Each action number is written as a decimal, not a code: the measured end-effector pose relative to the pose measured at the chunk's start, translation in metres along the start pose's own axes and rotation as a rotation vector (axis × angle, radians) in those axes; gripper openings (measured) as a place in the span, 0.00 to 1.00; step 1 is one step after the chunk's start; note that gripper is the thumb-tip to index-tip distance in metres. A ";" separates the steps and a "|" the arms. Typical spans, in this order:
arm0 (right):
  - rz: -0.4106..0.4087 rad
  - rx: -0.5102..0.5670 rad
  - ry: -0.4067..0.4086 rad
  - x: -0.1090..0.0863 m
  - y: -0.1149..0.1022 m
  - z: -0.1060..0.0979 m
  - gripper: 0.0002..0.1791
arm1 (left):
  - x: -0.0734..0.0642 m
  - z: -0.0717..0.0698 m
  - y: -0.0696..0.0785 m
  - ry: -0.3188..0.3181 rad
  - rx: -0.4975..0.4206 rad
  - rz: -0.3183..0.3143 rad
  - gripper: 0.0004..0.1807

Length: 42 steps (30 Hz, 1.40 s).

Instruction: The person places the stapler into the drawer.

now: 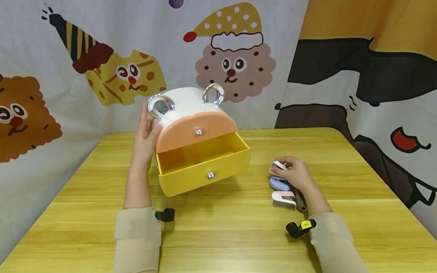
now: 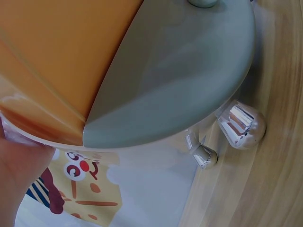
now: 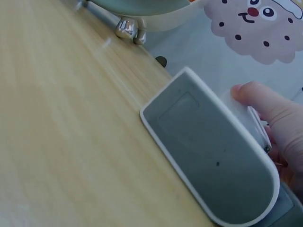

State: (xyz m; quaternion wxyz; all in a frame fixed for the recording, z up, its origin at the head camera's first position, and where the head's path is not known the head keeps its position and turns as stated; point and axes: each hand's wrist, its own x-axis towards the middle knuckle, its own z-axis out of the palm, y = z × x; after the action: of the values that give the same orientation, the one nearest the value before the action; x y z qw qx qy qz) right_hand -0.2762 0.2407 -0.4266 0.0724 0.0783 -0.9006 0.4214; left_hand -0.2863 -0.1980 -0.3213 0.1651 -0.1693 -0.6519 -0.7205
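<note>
My left hand (image 1: 146, 137) grips the left side of a white drawer box (image 1: 189, 98) with two silver ears, thumb toward the front. Its yellow drawer (image 1: 206, 177) is pulled out and its inside is bare. Above that sits a closed peach drawer (image 1: 211, 122); a green drawer front (image 2: 175, 80) shows below in the left wrist view. At the right, my right hand (image 1: 295, 174) pinches a small white stapler (image 1: 279, 165). Close by lie a blue stapler (image 1: 279, 184), a pink-and-white stapler (image 1: 282, 199) with a grey base, and a dark grey stapler (image 1: 300, 199).
The wooden table (image 1: 211, 247) carries the box and the staplers. Silver feet (image 2: 241, 125) show under the box. A printed curtain (image 1: 139, 32) with cartoon figures hangs behind the table and along its sides.
</note>
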 end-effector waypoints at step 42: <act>-0.378 0.145 0.178 0.000 -0.169 -0.018 0.20 | 0.000 0.000 -0.002 0.000 -0.016 -0.007 0.39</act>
State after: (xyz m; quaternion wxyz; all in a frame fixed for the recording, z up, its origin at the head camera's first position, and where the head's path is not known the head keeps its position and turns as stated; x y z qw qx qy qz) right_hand -0.2407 0.1476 -0.2885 0.2235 0.2133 -0.8274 0.4690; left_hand -0.2867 -0.1977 -0.3229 0.1612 -0.1683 -0.6468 -0.7261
